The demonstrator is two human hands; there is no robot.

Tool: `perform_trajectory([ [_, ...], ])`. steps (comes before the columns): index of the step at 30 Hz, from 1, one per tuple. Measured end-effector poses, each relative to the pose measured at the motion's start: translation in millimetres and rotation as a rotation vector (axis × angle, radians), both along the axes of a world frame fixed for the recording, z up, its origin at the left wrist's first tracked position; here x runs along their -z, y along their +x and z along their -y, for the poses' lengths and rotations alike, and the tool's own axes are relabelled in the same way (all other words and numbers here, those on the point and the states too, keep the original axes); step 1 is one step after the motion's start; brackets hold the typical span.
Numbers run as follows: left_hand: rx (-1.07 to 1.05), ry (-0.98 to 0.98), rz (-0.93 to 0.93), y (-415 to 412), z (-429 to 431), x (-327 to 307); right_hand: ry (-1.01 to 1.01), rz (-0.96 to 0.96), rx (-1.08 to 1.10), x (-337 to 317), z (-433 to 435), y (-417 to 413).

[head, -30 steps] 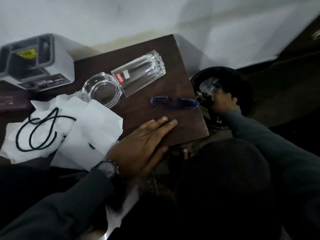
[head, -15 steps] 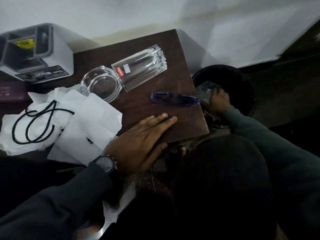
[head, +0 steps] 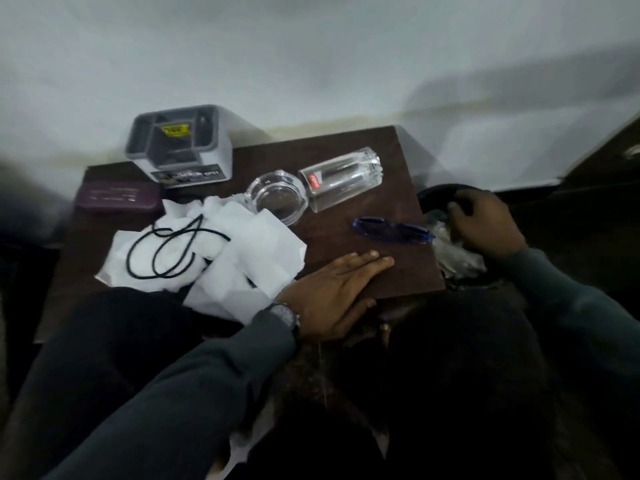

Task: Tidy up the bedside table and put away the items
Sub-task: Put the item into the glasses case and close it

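Dark brown wood is the worktop [head: 346, 247], and the thing I judge comes next, the blue glasses [head: 391, 231], lies on it close to the right edge, about halfway between the far and near corners on that side. Their long axis runs nearly square to the right edge, tilted a little so that the right tip sits nearer to me and almost reaches the edge. My left hand [head: 332, 292] presses flat on the wood at the near edge, fingers straight and together, the fingertips pointing at the glasses and just short of them on the near side. My right hand [head: 485, 226] is off the worktop, past the right edge, over the black bin [head: 433, 194], with the fingers curled. Crumpled clear plastic [head: 457, 258] lies under it, but I cannot tell whether it grips that, the bin's rim, or nothing. So the glasses lie between my two hands, both near them. The left would only have to slide forward, while the right would have to come back over the edge. Farther left wait the tumbler [head: 341, 180] on its side, the glass ashtray [head: 277, 197], the white tissues [head: 252, 251], the purple case [head: 119, 199] and the grey organiser [head: 180, 147] at the far edge.
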State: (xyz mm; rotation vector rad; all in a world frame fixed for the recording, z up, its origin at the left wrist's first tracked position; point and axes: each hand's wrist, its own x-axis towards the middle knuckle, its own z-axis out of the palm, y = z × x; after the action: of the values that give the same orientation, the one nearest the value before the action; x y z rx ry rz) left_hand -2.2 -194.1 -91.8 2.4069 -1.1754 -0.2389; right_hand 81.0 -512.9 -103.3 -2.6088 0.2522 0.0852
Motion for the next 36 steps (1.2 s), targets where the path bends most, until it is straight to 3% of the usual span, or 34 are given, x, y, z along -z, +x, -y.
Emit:
perform_trajectory([
  [4, 0.026, -0.020, -0.095, -2.5, -2.2, -21.1, 0.041, 0.163, -0.065, -62.9, -31.8, -22.4],
  [11, -0.142, -0.285, 0.024, -25.9, -50.9, -71.7, 0.155, 0.200, -0.153, -136.5, -101.7, -46.3],
  [18, -0.553, -0.252, 0.160, -17.9, -144.1, -89.5, 0.175, 0.219, -0.299, -158.3, -203.7, -47.9],
  [24, -0.970, -0.524, 0.133, -5.2, -219.1, -100.1, 0.210, 0.203, -0.480, -165.1, -303.1, -21.2],
  [26, -1.184, -0.703, 0.013, -4.3, -234.0, -97.9, 0.149, 0.186, -0.582, -161.3, -340.0, -6.9],
  [29, -1.462, -1.096, -0.346, -2.1, -247.2, -92.7, 0.053, 0.179, -0.754, -150.0, -401.0, 14.5],
  [36, -1.637, -1.460, -0.592, 0.0, -262.4, -85.4, -0.408, 0.159, -0.984, -114.7, -509.8, 55.7],
])
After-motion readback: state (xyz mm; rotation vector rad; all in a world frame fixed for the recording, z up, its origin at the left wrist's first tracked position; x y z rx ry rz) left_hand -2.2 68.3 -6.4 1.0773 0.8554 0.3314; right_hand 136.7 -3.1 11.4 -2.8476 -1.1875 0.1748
